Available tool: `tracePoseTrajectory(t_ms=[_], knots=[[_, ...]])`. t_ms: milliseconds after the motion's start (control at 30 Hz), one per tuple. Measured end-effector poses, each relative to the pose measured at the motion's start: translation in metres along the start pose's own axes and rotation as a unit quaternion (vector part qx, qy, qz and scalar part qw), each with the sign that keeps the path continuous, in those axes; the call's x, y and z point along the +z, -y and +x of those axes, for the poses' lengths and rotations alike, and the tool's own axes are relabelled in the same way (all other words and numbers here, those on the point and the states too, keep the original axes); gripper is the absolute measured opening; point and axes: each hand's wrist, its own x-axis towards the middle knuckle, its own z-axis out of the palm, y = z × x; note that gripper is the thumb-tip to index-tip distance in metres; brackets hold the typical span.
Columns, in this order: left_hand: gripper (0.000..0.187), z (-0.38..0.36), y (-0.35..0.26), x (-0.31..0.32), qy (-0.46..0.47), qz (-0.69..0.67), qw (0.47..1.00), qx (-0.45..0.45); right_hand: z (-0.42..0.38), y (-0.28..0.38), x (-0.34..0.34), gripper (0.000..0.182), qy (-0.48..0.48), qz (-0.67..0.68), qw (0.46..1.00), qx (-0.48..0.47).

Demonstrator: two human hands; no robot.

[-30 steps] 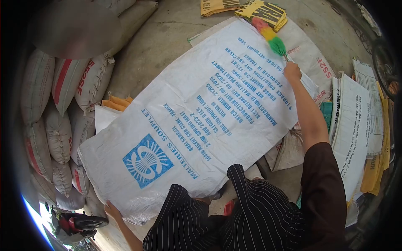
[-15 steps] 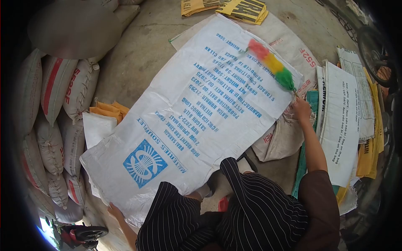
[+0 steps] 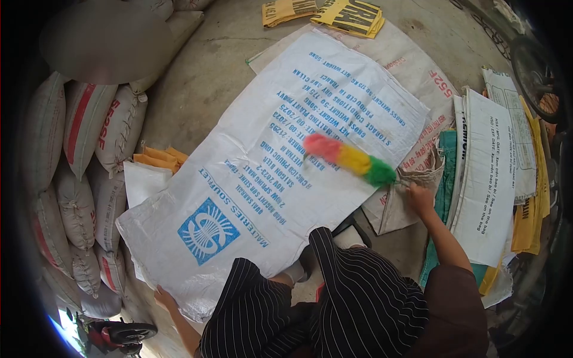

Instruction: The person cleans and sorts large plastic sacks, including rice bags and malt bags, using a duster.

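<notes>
A large white sack with blue print (image 3: 262, 173) lies flat across the floor in front of my knees. My right hand (image 3: 421, 200) is wrapped round the handle end of a duster with red, yellow and green bristles (image 3: 349, 160). The duster lies across the middle of the sack's right part, its red tip pointing left. At the sack's lower left edge, my left hand (image 3: 164, 297) pinches the sack's border. Under its right side shows a second whitish sack with red print (image 3: 433, 86).
Filled sacks (image 3: 89, 128) are stacked on the left. Folded yellow bags (image 3: 349, 17) lie at the top. Flat white bags (image 3: 483, 173) and a green one (image 3: 444, 149) are on the right. Bicycle wheels stand at the far right, a red motorbike (image 3: 104, 335) at the lower left.
My right hand has moved down and slightly left, sweeping the duster from the sack's upper right toward its middle. My left hand stays at the lower left edge.
</notes>
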Motion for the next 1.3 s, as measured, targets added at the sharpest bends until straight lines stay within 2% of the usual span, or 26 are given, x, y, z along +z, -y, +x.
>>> tracePoseTrajectory(t_ms=[67, 133, 167, 233, 267, 333, 367, 400, 433, 467, 500, 567, 633, 700, 733, 800, 833, 867, 967, 1000, 1067, 1100, 1167, 1233, 1300], knots=[[0.042, 0.003, -0.007, -0.011, 0.001, 0.034, 0.999, 0.035, 0.006, -0.023, -0.024, 0.031, -0.068, -0.017, 0.978, 0.194], [0.043, 0.003, -0.01, -0.008, -0.011, 0.02, 0.999, 0.023, 0.014, -0.054, -0.037, 0.037, -0.188, -0.05, 0.94, 0.279], [0.043, 0.002, -0.008, -0.009, -0.02, 0.015, 1.0, 0.014, 0.013, -0.068, -0.039, 0.037, -0.189, -0.051, 0.941, 0.276], [0.043, 0.007, 0.0, -0.007, -0.01, 0.02, 1.0, 0.0, 0.011, -0.085, -0.042, 0.038, -0.311, -0.013, 0.871, 0.38], [0.043, 0.009, 0.003, -0.003, -0.001, 0.023, 1.0, -0.015, 0.012, -0.079, -0.048, 0.038, -0.313, -0.014, 0.871, 0.377], [0.043, 0.008, 0.003, 0.001, 0.013, -0.03, 0.999, -0.036, 0.009, -0.043, -0.055, 0.036, -0.299, 0.093, 0.904, 0.291], [0.043, 0.008, 0.003, 0.0, 0.023, -0.081, 0.995, -0.051, 0.006, -0.021, -0.049, 0.033, -0.25, 0.118, 0.936, 0.216], [0.043, 0.009, 0.005, -0.001, 0.021, -0.077, 0.995, -0.055, 0.002, 0.001, -0.041, 0.031, -0.199, 0.143, 0.96, 0.14], [0.043, 0.01, 0.007, 0.0, 0.014, -0.055, 0.998, -0.039, -0.004, 0.018, -0.032, 0.029, -0.106, 0.1, 0.989, 0.025], [0.042, 0.011, 0.008, 0.0, 0.007, -0.036, 0.999, -0.023, -0.006, 0.026, -0.024, 0.027, -0.014, 0.055, 0.994, -0.091], [0.042, 0.011, 0.007, -0.003, 0.004, -0.034, 0.999, -0.024, -0.003, 0.019, -0.015, 0.027, -0.014, 0.058, 0.994, -0.093], [0.042, 0.013, 0.005, -0.009, 0.024, 0.01, 1.0, 0.006, 0.011, -0.004, -0.002, 0.029, 0.074, -0.047, 0.995, -0.054], [0.042, 0.014, 0.006, -0.008, 0.017, 0.012, 1.0, -0.003, 0.031, -0.007, -0.039, 0.029, -0.066, -0.019, 0.989, 0.132], [0.041, 0.012, 0.013, -0.008, 0.015, 0.016, 1.0, -0.014, 0.045, -0.035, -0.035, 0.035, -0.177, -0.019, 0.946, 0.27], [0.041, 0.009, 0.015, -0.004, 0.015, -0.003, 1.0, -0.015, 0.053, -0.042, -0.028, 0.035, -0.178, -0.02, 0.948, 0.264], [0.04, 0.004, 0.006, 0.001, 0.014, -0.028, 0.999, -0.018, 0.071, -0.036, -0.026, 0.038, -0.269, 0.01, 0.891, 0.365], [0.039, 0.001, 0.002, 0.002, 0.017, -0.025, 0.999, -0.017, 0.076, -0.03, -0.021, 0.037, -0.28, 0.044, 0.903, 0.321], [0.039, 0.001, -0.001, 0.0, 0.02, -0.02, 1.0, -0.014, 0.081, 0.008, -0.026, 0.036, -0.289, 0.078, 0.913, 0.279], [0.038, 0.003, -0.008, 0.001, 0.023, 0.0, 1.0, -0.015, 0.098, 0.101, -0.011, 0.026, -0.151, 0.091, 0.982, 0.069], [0.038, 0.002, -0.009, 0.0, 0.023, 0.001, 1.0, -0.013, 0.098, 0.127, -0.001, 0.024, -0.101, 0.105, 0.988, -0.041], [0.038, 0.0, -0.019, -0.008, 0.017, 0.024, 1.0, -0.006, 0.105, 0.16, 0.015, 0.024, 0.018, 0.0, 0.972, -0.233], [0.038, 0.0, -0.016, -0.007, 0.014, 0.023, 1.0, -0.004, 0.117, 0.154, 0.021, 0.024, 0.016, 0.002, 0.972, -0.232], [0.038, 0.003, -0.01, -0.01, 0.044, 0.045, 0.998, -0.011, 0.15, 0.128, 0.025, 0.024, 0.025, -0.072, 0.982, -0.174], [0.038, -0.001, -0.009, -0.009, 0.032, 0.028, 0.999, -0.018, 0.179, 0.089, 0.009, 0.03, -0.038, -0.064, 0.997, 0.037], [0.037, -0.01, -0.004, -0.012, 0.029, 0.02, 0.999, -0.03, 0.195, 0.042, 0.0, 0.037, -0.105, 0.008, 0.971, 0.215]])
